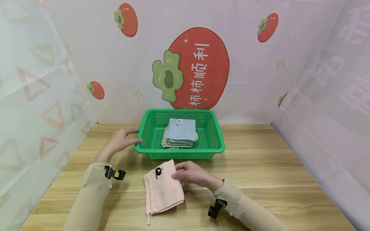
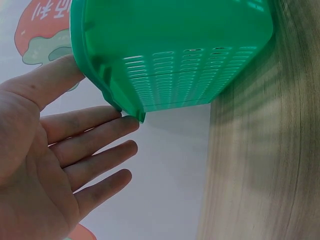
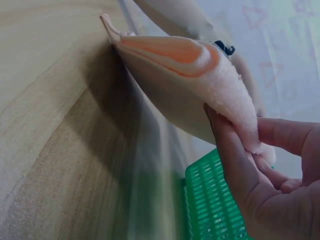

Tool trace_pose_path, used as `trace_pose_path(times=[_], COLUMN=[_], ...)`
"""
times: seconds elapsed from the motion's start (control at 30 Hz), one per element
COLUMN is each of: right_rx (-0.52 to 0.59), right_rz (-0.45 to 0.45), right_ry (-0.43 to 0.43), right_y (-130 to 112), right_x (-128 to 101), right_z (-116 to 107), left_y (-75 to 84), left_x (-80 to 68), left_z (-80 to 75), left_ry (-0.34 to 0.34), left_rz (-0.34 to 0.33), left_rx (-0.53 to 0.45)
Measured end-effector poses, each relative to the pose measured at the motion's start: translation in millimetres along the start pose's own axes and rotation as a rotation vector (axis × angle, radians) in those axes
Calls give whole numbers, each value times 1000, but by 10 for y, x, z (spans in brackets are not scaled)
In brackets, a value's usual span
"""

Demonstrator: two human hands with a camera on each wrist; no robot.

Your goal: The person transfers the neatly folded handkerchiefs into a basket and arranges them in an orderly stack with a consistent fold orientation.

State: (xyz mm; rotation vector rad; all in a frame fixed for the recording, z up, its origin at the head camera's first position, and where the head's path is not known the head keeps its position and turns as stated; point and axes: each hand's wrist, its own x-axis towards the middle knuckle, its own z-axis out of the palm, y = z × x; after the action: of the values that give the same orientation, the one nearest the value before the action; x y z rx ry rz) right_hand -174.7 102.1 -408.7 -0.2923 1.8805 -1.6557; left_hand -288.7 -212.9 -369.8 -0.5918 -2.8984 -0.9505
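Note:
My right hand [image 1: 194,174] pinches one edge of a folded pink hand towel [image 1: 166,189] between thumb and fingers. The towel tilts above the table, its hanging loop at the lower left and an embroidered eye on top. Its folded layers [image 3: 200,65] show side-on in the right wrist view. On the left rim of a green plastic basket [image 1: 179,155], my left hand [image 1: 119,141] has its thumb over the edge and fingers extended outside; in the left wrist view the fingers [image 2: 95,130] look nearly straight. A folded blue towel [image 1: 182,131] tops a stack inside the basket.
Below the blue towel lie cream folded cloths [image 1: 177,145]. The basket stands at the back of a wooden table [image 1: 260,166], close to a white curtain printed with persimmons [image 1: 199,67]. More curtain hangs along both sides. Black cameras [image 1: 115,174] are strapped to both wrists.

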Motion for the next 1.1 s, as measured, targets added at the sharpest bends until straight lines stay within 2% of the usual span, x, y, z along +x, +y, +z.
trace_pose_path(times=[0.57,1.1], right_rx=[-8,58], right_rz=[-29,-71], right_ry=[-16,-18], right_y=[-194,-335], right_x=[-82,-119], right_z=[-107,-263], left_y=[3,29], left_x=[-2,-5], left_z=[-10,-19], left_ry=[-7,-12], left_rz=[5,3], left_rx=[5,1])
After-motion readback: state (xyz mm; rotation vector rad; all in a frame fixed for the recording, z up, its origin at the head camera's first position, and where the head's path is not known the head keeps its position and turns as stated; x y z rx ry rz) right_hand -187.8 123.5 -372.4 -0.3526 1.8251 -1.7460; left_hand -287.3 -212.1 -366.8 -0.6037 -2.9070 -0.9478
